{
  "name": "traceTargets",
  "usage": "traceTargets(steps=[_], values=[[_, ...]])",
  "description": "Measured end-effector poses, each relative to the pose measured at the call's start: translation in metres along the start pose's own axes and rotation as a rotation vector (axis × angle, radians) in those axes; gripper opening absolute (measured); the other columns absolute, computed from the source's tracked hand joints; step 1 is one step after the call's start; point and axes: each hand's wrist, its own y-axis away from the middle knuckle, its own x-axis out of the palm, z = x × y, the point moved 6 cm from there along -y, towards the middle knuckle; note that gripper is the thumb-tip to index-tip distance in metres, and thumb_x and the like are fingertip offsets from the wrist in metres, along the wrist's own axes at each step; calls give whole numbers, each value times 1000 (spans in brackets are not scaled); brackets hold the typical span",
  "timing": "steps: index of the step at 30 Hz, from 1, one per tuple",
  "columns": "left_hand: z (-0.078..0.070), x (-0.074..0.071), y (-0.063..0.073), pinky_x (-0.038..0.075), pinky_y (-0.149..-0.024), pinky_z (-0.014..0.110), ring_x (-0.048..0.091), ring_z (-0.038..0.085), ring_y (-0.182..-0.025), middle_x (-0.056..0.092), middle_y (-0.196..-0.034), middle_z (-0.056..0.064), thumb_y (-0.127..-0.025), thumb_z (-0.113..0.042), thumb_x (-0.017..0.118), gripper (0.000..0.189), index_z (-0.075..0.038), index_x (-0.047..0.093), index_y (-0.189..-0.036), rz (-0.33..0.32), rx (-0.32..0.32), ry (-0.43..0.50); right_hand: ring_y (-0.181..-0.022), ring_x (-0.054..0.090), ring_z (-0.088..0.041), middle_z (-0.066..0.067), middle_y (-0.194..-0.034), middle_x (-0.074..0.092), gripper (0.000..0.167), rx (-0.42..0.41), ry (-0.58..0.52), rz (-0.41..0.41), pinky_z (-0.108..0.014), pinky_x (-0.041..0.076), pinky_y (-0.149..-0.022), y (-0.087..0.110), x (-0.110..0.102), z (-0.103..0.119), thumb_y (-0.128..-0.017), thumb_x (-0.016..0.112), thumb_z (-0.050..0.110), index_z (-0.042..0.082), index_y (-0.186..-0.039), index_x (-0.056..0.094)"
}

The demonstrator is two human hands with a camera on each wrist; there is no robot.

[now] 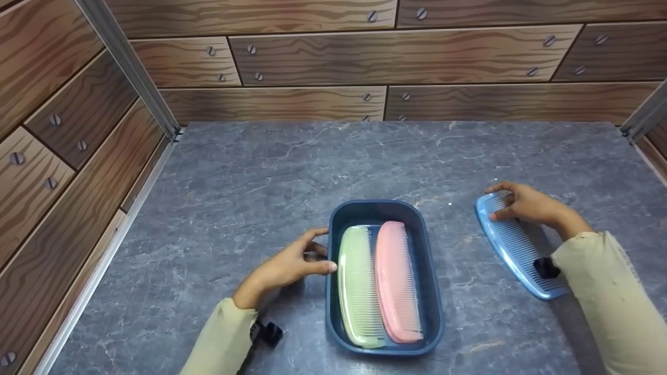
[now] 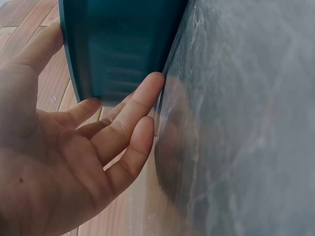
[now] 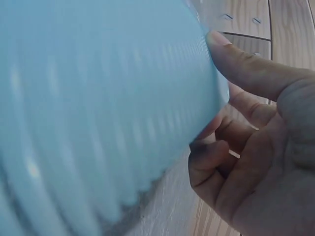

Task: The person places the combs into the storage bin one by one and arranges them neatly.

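A dark blue rectangular box (image 1: 436, 312) with rounded corners stands on the table. Inside it lie a light green comb (image 1: 354, 286) and a pink comb (image 1: 392, 281), side by side. My left hand (image 1: 286, 263) touches the box's left side, thumb and fingertips spread along the outer wall (image 2: 115, 49). To the right of the box, my right hand (image 1: 534, 205) pinches the far end of a blue comb (image 1: 503, 239) between thumb and fingers. In the right wrist view the comb's teeth (image 3: 108, 108) fill much of the picture, with the thumb (image 3: 256, 73) at its edge.
The grey marbled tabletop (image 1: 250, 166) spreads around the box and both hands. Wood-patterned panels (image 1: 406, 57) rise at the back, with another panel wall (image 1: 68, 172) on the left. A metal post (image 1: 130, 67) stands in the back left corner.
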Motion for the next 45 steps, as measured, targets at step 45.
traceTargets(steps=[45], values=[[0, 3, -2, 56, -90, 38, 66, 24, -102, 56, -124, 28, -87, -22, 73, 85, -4, 20, -152, 33, 19, 115, -69, 60, 1, 24, -83, 66, 32, -24, -335, -407, -20, 50, -57, 34, -58, 8, -94, 64, 27, 29, -122, 50]])
